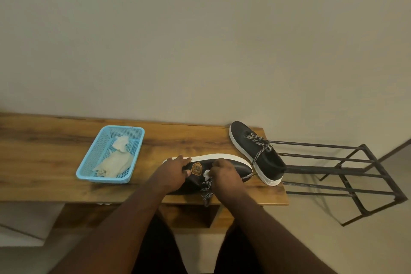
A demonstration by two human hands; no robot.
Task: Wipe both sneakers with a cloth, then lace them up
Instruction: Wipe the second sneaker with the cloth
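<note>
A black sneaker [241, 165] with a white sole lies on its side at the front of the wooden table [55, 147], its orange badge facing up. My left hand [172, 170] grips its heel end. My right hand [224, 173] presses a small white cloth [206, 173] against the sneaker's side; only a bit of cloth shows under the fingers. Black-and-white laces [206, 191] trail loose toward the table's front edge. A second black sneaker [255, 151] stands upright at the table's right end, loosely laced.
A blue plastic basket [89, 162] on the left of the table holds more pale cloths [115, 162]. A black metal rack [355, 173] lies on the floor right of the table. A plain wall stands behind.
</note>
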